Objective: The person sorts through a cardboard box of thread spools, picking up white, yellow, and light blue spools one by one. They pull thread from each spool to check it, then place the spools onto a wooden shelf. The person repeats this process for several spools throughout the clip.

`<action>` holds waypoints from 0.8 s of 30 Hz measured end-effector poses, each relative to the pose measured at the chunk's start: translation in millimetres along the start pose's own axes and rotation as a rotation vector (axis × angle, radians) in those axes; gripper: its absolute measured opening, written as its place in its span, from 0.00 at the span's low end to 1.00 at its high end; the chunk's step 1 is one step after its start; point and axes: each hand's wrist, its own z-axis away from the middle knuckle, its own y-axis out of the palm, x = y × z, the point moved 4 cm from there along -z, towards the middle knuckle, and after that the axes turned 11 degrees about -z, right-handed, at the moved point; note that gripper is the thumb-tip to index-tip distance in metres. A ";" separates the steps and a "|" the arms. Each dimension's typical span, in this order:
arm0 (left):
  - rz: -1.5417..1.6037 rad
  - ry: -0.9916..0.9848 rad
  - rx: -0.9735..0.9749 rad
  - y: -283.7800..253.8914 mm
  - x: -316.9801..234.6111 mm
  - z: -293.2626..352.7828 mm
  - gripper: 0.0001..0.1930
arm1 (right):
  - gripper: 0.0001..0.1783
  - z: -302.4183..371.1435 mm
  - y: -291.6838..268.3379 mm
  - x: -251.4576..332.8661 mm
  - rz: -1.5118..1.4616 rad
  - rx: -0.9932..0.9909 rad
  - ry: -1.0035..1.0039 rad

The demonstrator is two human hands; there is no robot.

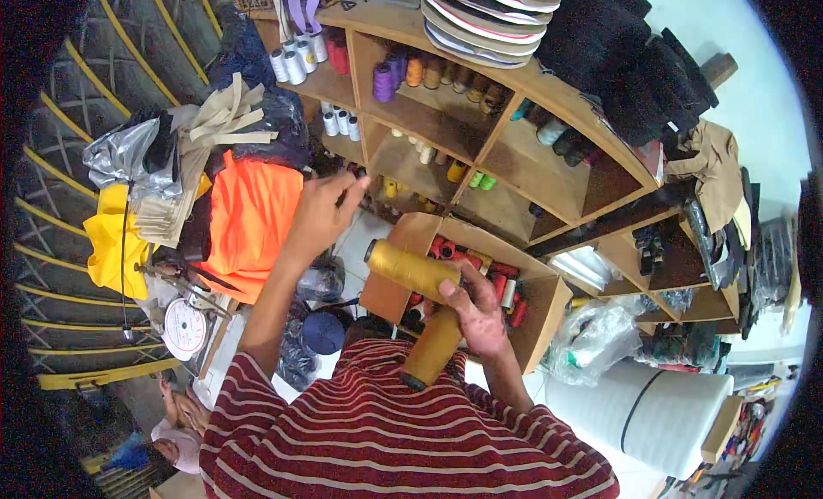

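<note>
My right hand (482, 317) grips two mustard-yellow spools of thread at once. The upper spool (411, 269) points left and away from me, its dark end facing left. Below it the second spool (433, 349) slants down toward my striped shirt, with a dark end at the bottom. My left hand (327, 209) is raised in front of the shelves, thumb and fingers drawn together; whatever they may hold is too small to make out. Beneath my right hand stands an open cardboard box (536, 327) with red and other coloured spools (499, 285) inside.
A wooden shelf unit (429, 113) holds white, purple, orange and brown thread spools. Orange fabric (253, 220) and yellow fabric (116, 242) lie at the left. A white foam roll (660, 413) and clear plastic bag (591, 336) are at the right. Another person (176, 430) sits lower left.
</note>
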 end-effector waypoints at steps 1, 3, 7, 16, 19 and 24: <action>0.076 -0.033 0.064 4.4 4.2 4.1 0.07 | 0.25 0.4 3.0 4.2 -0.046 0.019 0.029; 0.309 -0.077 0.098 17.3 13.6 13.2 0.11 | 0.25 0.8 13.8 26.3 -0.130 0.083 0.093; 0.294 0.116 0.004 -2.4 -12.4 22.2 0.29 | 0.25 4.0 16.2 38.1 -0.051 0.013 -0.006; 0.208 0.439 0.042 -31.7 -68.3 41.6 0.13 | 0.30 -11.1 -11.7 -6.1 0.015 -0.004 -0.033; 0.151 0.478 -0.016 -27.9 -68.8 43.5 0.11 | 0.30 -10.6 -5.4 1.2 -0.008 0.001 0.027; -0.018 0.616 -0.132 -23.1 -77.1 45.7 0.11 | 0.29 -8.0 -2.3 13.8 0.016 -0.048 0.065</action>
